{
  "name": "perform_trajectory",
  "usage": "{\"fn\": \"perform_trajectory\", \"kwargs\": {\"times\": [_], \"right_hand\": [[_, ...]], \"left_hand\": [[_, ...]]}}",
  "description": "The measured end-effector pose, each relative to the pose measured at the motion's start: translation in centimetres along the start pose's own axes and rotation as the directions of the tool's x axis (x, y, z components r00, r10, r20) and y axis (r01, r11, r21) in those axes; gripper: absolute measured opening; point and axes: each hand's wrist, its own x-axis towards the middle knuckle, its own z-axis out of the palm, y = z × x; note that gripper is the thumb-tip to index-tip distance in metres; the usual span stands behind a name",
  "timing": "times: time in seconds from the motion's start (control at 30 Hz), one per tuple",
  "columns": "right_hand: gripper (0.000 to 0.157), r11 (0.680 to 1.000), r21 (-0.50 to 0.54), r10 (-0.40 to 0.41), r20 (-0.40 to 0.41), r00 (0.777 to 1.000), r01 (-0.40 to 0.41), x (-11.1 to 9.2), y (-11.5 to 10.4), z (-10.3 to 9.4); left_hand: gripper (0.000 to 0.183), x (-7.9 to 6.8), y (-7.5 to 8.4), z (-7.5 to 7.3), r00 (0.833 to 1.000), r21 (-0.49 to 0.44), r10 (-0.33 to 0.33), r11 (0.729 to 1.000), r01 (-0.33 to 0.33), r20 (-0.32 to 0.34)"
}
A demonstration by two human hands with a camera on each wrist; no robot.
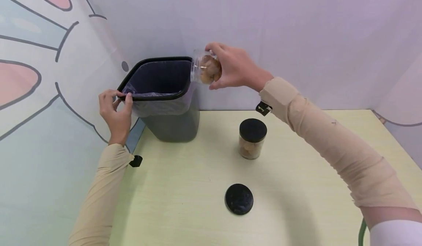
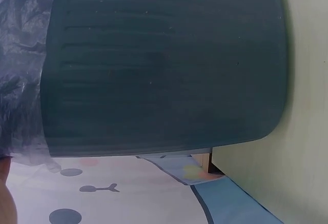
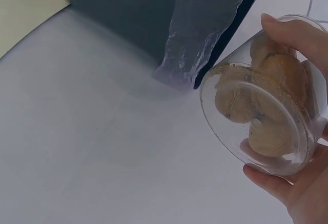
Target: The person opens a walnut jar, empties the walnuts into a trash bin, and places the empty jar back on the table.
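My right hand (image 1: pixel 235 66) grips a clear jar (image 1: pixel 197 67) lying on its side at the right rim of the dark trash can (image 1: pixel 174 123). Several round brown pieces (image 1: pixel 210 70) sit inside it, near its base; the right wrist view shows them through the jar bottom (image 3: pixel 225 131). The jar's mouth faces left, toward the can. My left hand (image 1: pixel 117 110) pinches the can's near-left rim, where a clear plastic liner (image 1: pixel 158 106) folds over. In the left wrist view only a sliver of that hand (image 2: pixel 6 203) shows beside the can wall (image 2: pixel 169 70).
A second jar (image 1: pixel 251 149) with a black lid and brown contents stands upright on the pale table (image 1: pixel 184 187). Closer to me lies a loose black lid (image 1: pixel 239 199). A cartoon-printed wall (image 1: pixel 43 128) borders the left, and a green cord (image 1: pixel 362 233) shows at lower right.
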Motion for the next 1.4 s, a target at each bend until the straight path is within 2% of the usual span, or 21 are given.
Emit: {"fn": "perform_trajectory", "kwargs": {"times": [0.37, 0.6, 0.93, 1.17, 1.4], "right_hand": [[0.089, 1.000, -0.010, 0.003, 0.018, 1.000, -0.002, 1.5, -0.3, 0.2], [0.088, 0.999, -0.039, 0.010, 0.030, 1.000, -0.009, 2.0, -0.1, 0.2], [0.088, 0.998, -0.059, 0.012, 0.060, 0.998, -0.008, 2.6, -0.3, 0.1], [0.088, 0.998, -0.059, -0.032, 0.046, 0.998, 0.035, 3.0, -0.5, 0.2], [0.087, 0.980, -0.156, -0.114, 0.045, 0.992, 0.119, 3.7, -1.0, 0.1]], "left_hand": [[0.028, 0.2, -0.2, 0.0, 0.996, 0.013, 0.085, 0.996, -0.085, -0.003], [0.031, 0.5, -0.5, 0.2, 0.996, -0.005, 0.086, 0.996, -0.086, 0.011], [0.028, 0.6, -0.2, 0.3, 0.991, 0.034, 0.136, 0.990, -0.136, 0.007], [0.026, 0.2, 0.2, -0.2, 0.991, 0.066, 0.131, 0.989, -0.132, 0.020], [0.026, 0.2, 0.5, -0.1, 0.990, 0.050, 0.139, 0.989, -0.141, 0.028]]}}
